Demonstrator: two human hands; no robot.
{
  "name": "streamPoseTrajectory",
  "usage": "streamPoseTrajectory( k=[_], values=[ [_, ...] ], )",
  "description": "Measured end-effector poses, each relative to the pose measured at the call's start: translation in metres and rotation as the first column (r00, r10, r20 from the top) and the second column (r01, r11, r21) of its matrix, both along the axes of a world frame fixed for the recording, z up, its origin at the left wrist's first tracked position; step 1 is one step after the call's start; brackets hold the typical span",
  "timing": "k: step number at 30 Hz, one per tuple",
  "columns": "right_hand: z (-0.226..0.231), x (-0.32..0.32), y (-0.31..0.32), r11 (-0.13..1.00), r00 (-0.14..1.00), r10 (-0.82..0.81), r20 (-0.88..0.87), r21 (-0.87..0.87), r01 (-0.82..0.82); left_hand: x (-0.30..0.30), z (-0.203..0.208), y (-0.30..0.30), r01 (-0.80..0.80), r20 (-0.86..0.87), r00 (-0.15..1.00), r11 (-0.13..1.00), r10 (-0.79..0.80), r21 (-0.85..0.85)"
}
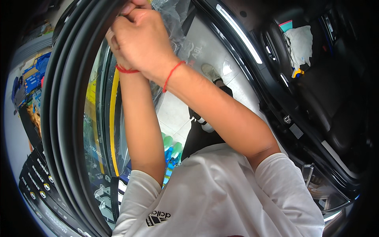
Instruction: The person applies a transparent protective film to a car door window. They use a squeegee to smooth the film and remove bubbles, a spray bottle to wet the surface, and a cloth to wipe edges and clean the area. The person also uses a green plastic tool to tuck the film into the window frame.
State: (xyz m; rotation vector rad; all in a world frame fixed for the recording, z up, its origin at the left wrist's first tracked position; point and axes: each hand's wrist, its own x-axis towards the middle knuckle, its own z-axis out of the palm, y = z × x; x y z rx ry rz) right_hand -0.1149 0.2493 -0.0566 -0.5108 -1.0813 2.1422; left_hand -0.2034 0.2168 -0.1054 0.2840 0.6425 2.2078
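Both my arms reach up to the upper edge of a black car door frame (75,98) with thick rubber seals, which curves down the left side. My right hand (140,35) is closed at that edge, its fingers bent inward; what they grip, if anything, is out of sight. Behind it, my left hand (113,41) is mostly covered, with only a part showing beside the frame. Crumpled clear plastic film (175,17) hangs just right of my hands. Below them is the door's window glass (94,134), with a yellow strip (114,126) along it.
On the right, the car's door opening shows a bright sill strip (239,33) and a black seat (312,98). A whitish cloth (300,45) lies inside by a yellow-topped item (297,73). Black boxes (43,189) stand at lower left, blue packages (37,75) above them. Pale tiles (175,114) cover the floor.
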Motion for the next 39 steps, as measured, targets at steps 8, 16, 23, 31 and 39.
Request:
streamPoseTrajectory(
  k=[8,16,23,31,39],
  values=[
    [0.015,0.007,0.016,0.979,0.941,0.193,0.278,0.005,-0.202,0.013,-0.01,-0.006,-0.048,-0.103,0.993,0.999,0.048,-0.001],
    [0.035,0.058,-0.006,0.839,0.854,0.507,0.119,-0.297,-0.457,0.038,-0.012,-0.027,-0.09,-0.029,0.996,0.995,0.089,-0.032],
    [0.031,0.105,-0.153,0.764,0.798,0.603,0.006,-0.29,-0.576,0.153,0.054,-0.213,-0.571,-0.556,0.783,0.679,0.28,-0.462],
    [0.031,0.21,-0.085,0.237,0.298,0.661,0.689,0.184,-0.954,0.272,0.063,-0.213,-0.147,0.108,0.971,0.889,0.213,-0.434],
    [0.048,0.105,0.13,-0.671,0.933,-0.335,0.134,0.661,-0.336,0.136,0.076,0.005,-0.175,0.226,0.953,0.974,0.204,-0.141]
  ],
)
